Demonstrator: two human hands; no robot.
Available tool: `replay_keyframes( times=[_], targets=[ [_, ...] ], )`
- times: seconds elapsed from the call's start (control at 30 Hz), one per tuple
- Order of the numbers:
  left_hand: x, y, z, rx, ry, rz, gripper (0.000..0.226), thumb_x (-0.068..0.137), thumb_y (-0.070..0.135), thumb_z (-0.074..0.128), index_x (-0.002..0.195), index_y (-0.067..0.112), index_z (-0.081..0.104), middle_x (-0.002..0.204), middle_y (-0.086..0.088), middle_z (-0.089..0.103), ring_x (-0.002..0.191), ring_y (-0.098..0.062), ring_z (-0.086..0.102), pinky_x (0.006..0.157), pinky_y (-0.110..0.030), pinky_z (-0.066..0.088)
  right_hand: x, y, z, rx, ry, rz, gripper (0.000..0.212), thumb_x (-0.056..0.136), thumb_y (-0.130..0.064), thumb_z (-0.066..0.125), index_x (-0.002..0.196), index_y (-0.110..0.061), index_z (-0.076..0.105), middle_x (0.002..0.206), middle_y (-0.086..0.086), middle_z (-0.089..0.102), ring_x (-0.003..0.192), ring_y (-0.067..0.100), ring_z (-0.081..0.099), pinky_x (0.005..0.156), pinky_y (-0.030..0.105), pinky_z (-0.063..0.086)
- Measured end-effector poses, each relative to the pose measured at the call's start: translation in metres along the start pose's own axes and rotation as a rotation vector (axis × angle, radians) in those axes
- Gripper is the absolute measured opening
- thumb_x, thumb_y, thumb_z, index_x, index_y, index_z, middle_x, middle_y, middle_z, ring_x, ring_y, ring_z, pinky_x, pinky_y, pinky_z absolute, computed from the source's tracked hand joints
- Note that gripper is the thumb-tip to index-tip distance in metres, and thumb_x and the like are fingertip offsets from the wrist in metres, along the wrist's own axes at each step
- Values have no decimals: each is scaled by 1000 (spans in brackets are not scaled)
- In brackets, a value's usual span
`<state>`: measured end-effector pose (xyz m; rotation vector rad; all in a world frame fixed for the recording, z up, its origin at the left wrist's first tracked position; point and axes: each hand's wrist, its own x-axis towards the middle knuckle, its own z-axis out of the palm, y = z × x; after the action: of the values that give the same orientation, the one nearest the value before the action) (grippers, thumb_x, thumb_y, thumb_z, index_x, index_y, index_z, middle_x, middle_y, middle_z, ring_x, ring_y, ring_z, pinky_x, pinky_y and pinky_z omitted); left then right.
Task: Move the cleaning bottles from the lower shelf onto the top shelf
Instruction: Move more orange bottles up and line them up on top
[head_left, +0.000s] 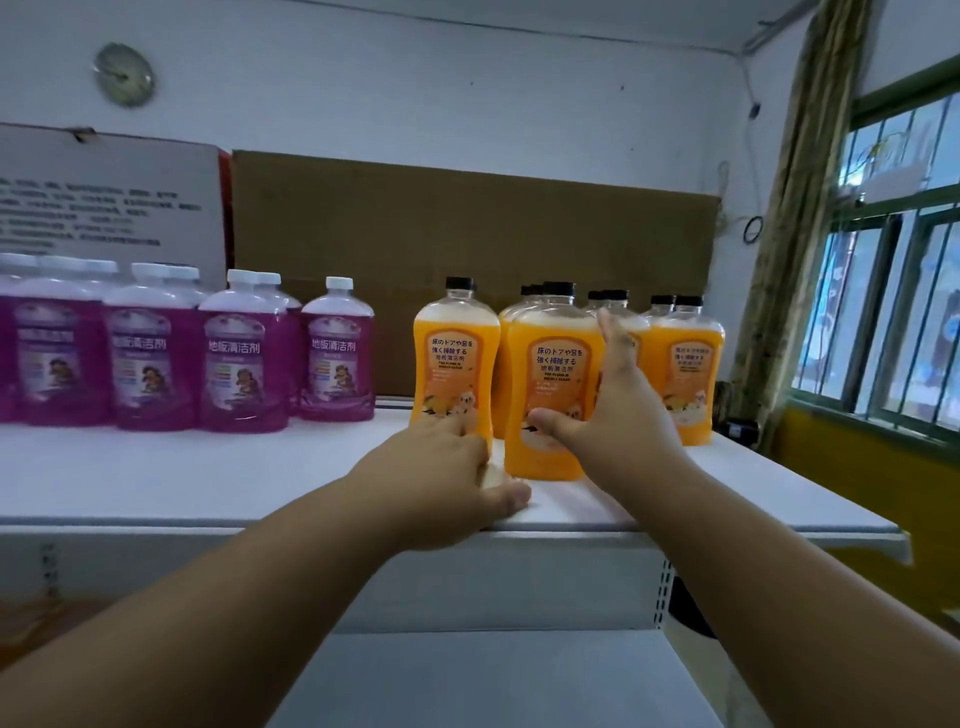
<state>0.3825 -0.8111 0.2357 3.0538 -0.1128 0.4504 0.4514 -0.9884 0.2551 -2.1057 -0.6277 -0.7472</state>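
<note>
Both arms reached forward and up to the top shelf (208, 467), where a cluster of orange bottles stood just ahead of the hands. The front orange bottle (553, 395) stood upright near the shelf's front edge, its long axis vertical and black cap uppermost, in the gap between the two hands.

The right hand (618, 395) lay against that bottle's right side, fingers straight and pointing up, thumb stretched across the lower front; it looked spread rather than clamped. The left hand (447, 467) sat lower and to the bottle's left, fingers against the base of a second orange bottle (454, 358), thumb resting on the shelf. Whether it gripped that bottle could not be told, since the fingers were partly hidden.

Both hands stood apart, one bottle between them. The right hand seemed nearer the front bottle, so any nudge would likely come from it. More orange bottles stood behind. Far to the left of the left hand stood purple bottles (244, 364).
</note>
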Motion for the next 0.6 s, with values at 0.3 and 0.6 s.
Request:
replay_keyframes(
  times=[0.3,0.6],
  targets=[
    [4,-3,4,-13,-14,12,82,80,86,28,137,30,48,153,3,37,137,-19,33,106,-42,36,25,2,17,-80,12,157,82,70,-46,84,132,-20,37,121,3,57,109,24,61,86,43,57],
    [10,-8,8,-87,11,1,80,77,86,35,135,32,46,144,6,45,127,-14,40,98,-36,39,24,-1,23,-76,15,182,80,71,-48,82,132,-20,37,125,3,55,114,25,58,90,45,55]
  ],
)
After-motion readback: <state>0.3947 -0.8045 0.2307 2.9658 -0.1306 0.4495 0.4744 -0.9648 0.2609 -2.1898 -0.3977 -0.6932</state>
